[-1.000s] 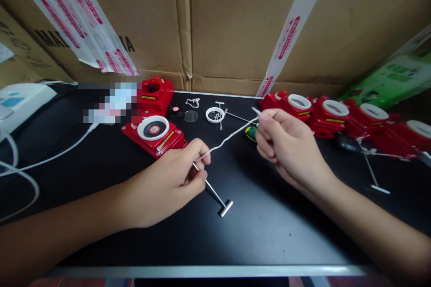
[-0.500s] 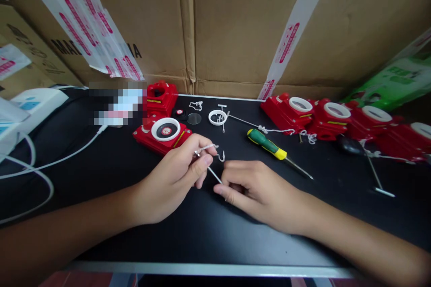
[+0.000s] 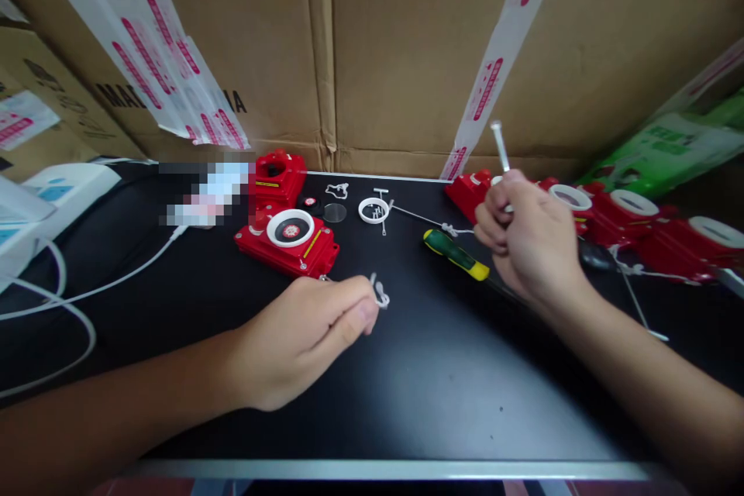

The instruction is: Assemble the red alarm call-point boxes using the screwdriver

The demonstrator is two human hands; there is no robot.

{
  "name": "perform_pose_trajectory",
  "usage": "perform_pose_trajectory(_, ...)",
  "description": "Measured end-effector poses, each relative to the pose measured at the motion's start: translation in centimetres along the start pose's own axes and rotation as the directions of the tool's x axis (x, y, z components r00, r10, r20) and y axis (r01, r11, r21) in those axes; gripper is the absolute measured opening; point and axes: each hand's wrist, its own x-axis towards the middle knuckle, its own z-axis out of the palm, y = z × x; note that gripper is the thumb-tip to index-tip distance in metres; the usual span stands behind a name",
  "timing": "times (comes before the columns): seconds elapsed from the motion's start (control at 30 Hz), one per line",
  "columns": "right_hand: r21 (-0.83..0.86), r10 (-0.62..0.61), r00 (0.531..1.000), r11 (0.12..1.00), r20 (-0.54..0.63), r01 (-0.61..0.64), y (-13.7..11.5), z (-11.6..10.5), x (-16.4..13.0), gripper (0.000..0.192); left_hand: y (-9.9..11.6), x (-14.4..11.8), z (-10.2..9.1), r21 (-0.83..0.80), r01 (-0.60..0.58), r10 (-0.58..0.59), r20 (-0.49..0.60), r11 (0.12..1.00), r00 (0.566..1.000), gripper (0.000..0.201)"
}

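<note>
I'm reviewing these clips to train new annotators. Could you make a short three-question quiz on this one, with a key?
1. Which hand holds the raised metal bar?
2. True or false: the green-and-yellow screwdriver lies on the black table, in neither hand.
3. Fill in: white ____ pokes out of the closed left hand.

Key:
1. The right hand.
2. True.
3. Cord.

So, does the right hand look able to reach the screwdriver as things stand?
Probably yes: the screwdriver handle lies uncovered near the right hand, though that hand's grip is around a metal rod.
</note>
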Motion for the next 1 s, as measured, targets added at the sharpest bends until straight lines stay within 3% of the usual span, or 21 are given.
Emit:
perform_pose_trajectory(0.1,-0.003,-0.07,0.997,0.998,-0.043,0.07,-0.4,-0.8,1.4,0.029,0.3,0.1,0.0,0.082,-0.109,0.103,0.069,0.991,0.992,0.033)
perform_pose_trajectory(0.2,-0.14,-0.038,0.998,0.989,0.052,0.045,0.1,-0.9,1.3,0.022,0.5,0.0,0.2,0.093,-0.18,0.169,0.119,0.979,0.978,0.029)
perform_pose_trajectory(0.27,-0.301,0.023,0.99,0.953,0.137,0.02,0.5,-0.5,0.7,0.02,0.9,-0.2,0.4,-0.012,-0.183,0.181,0.188,0.983,0.965,0.025)
perform_pose_trajectory(0.37,-0.592,0.042,0.977,0.801,0.21,0.092,0.9,-0.1,0.0,0.028,1.7,-0.7,0.6,-0.226,-0.104,0.172,0.307,0.969,0.936,0.021)
perform_pose_trajectory(0.47,-0.771,-0.084,0.95,0.565,0.301,0.294,0.9,-0.5,0.4,0.031,2.5,-1.1,0.6,-0.34,-0.044,0.177,0.373,0.939,0.911,0.022)
perform_pose_trajectory(0.6,-0.82,-0.248,0.876,0.317,0.413,0.476,1.4,-2.2,2.2,0.03,2.4,-0.9,0.4,-0.309,-0.055,0.161,0.328,0.949,0.931,0.017)
perform_pose_trajectory(0.77,-0.842,-0.226,0.874,0.25,0.43,0.479,2.2,-3.4,3.6,0.031,1.3,-0.4,0.7,-0.164,-0.051,0.081,0.179,0.985,0.981,0.016)
perform_pose_trajectory(0.83,-0.841,-0.208,0.88,0.266,0.428,0.472,2.1,-3.1,3.7,0.026,0.9,-0.3,0.9,-0.16,-0.039,0.067,0.174,0.986,0.982,0.015)
perform_pose_trajectory(0.87,-0.841,-0.18,0.9,0.323,0.396,0.435,2.0,-2.8,3.6,0.022,0.8,-0.3,1.0,-0.16,-0.034,0.063,0.178,0.987,0.982,0.014)
perform_pose_trajectory(0.93,-0.795,-0.037,0.956,0.547,0.291,0.263,1.8,-1.8,3.4,0.015,0.7,-0.3,1.1,-0.152,-0.027,0.056,0.187,0.988,0.981,0.012)
perform_pose_trajectory(1.0,-0.635,0.165,0.96,0.772,0.226,0.017,1.8,-0.7,3.0,0.019,0.8,-0.2,1.1,-0.147,-0.02,0.049,0.198,0.989,0.979,0.013)
